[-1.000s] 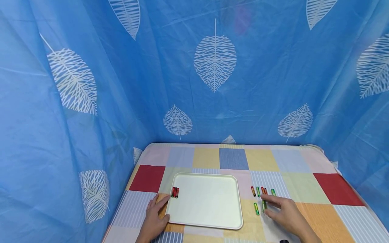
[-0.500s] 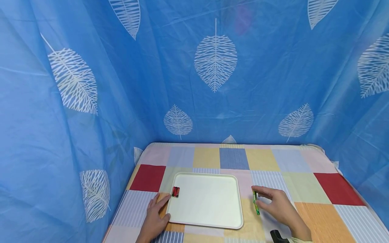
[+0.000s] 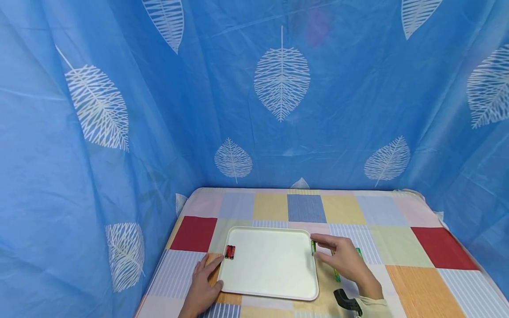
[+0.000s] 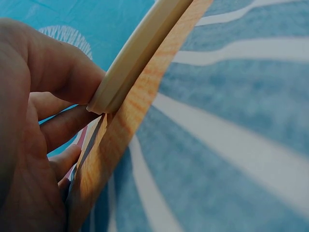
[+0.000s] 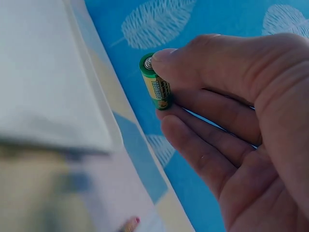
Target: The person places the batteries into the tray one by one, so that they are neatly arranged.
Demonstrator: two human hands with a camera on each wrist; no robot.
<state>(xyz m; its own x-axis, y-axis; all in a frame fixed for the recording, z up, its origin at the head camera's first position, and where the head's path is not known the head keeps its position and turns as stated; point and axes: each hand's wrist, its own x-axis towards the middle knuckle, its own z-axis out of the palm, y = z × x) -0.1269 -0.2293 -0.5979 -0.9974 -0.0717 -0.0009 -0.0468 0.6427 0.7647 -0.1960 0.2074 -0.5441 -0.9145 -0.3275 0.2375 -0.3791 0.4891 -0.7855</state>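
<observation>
My right hand (image 3: 343,259) pinches a green and gold battery (image 5: 157,86) by its ends, thumb on one end and a fingertip on the other. In the head view this battery is at the right rim of a cream tray (image 3: 270,267). Several red and black batteries (image 3: 229,252) lie side by side inside the tray's left edge. My left hand (image 3: 203,285) touches that left edge, thumb and forefinger spread apart along it. The left wrist view shows the thumb against the rim. Right of the tray, another green battery (image 3: 337,276) lies partly behind my right hand.
One more green battery (image 3: 359,252) peeks out beyond the right hand, which hides part of the cloth there. A patchwork cloth (image 3: 270,206) covers the table. Blue curtains (image 3: 334,110) with white leaves hang behind and at the sides. A black strap (image 3: 346,300) circles the right wrist.
My right hand has taken up a green battery from the group on the cloth and carried it left to the tray's right rim. The left hand and tray have stayed put.
</observation>
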